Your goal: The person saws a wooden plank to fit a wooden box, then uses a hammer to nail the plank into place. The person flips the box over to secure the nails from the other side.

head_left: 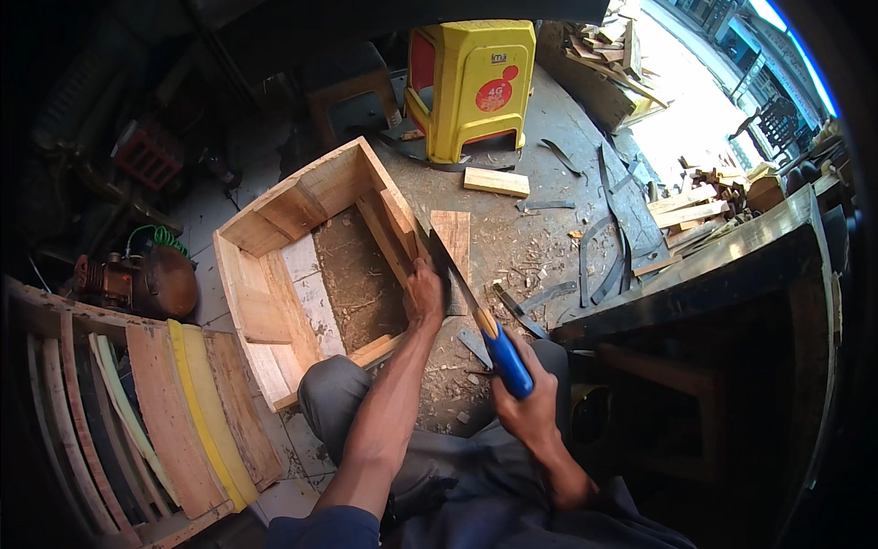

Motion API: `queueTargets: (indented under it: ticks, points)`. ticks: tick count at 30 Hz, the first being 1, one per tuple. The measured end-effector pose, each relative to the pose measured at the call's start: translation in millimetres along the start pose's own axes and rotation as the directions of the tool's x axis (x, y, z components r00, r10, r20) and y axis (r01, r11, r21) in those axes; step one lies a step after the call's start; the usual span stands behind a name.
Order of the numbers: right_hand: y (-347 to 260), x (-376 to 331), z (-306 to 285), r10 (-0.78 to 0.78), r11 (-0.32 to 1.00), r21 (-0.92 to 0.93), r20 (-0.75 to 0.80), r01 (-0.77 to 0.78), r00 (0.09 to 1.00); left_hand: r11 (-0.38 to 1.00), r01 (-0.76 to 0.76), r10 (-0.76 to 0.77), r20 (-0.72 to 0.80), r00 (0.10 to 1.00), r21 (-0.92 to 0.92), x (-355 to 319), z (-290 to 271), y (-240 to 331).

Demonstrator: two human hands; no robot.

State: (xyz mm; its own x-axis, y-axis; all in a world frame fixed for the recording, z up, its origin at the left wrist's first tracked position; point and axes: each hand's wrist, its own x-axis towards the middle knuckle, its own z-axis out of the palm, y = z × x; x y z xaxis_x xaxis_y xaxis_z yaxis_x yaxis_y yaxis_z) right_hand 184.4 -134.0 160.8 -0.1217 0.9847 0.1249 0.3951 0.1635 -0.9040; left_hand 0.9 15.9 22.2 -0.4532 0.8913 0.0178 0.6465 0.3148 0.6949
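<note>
Right hand (pixel 523 395) is wrapped tight around the blue handle of a handsaw (pixel 476 306), whose blade runs up and away across the near right corner of an open wooden crate (pixel 302 265) on the workshop floor. Left hand (pixel 424 291) presses flat on the crate's right wall, fingers closed down on the wood, just beside the blade.

Risks, as I judge them:
- Blade jumping sideways on a stroke; the left fingers sit right against it.
- Crate rests loose on a littered floor (pixel 521 242) of shavings and metal strips; it may shift under saw pressure.
- Knee (pixel 334 384) braces the crate's near edge only lightly.
- A short plank (pixel 452 240) beside the wall could snag the saw tip.
</note>
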Motion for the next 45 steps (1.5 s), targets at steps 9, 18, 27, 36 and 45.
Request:
queueTargets:
  ticks: [9, 18, 27, 36, 45]
  points:
    - [10, 105, 48, 0.060, 0.989, -0.136, -0.007, -0.060, 0.998, 0.965, -0.090, 0.100, 0.028, 0.995, -0.246, -24, 12, -5]
    - [-26, -26, -28, 0.123, 0.992, -0.033, 0.003, -0.123, 0.992, 0.989, 0.145, -0.146, 0.058, 0.988, 0.026, -18, 6, 6]
    - [-28, -76, -58, 0.137, 0.990, -0.014, 0.008, -0.137, 0.990, 0.990, 0.142, -0.142, 0.054, 0.988, 0.000, -19, -5, 17]
    - [21, 87, 32, 0.124, 0.992, -0.031, 0.005, -0.124, 0.992, 0.999, 0.014, -0.016, 0.076, 0.997, 0.030, -20, 5, 14]
    - [15, 38, 14, 0.105, 0.994, -0.009, -0.065, -0.105, 0.992, 0.999, -0.039, 0.038, 0.028, 0.999, 0.017, -13, 12, 2]
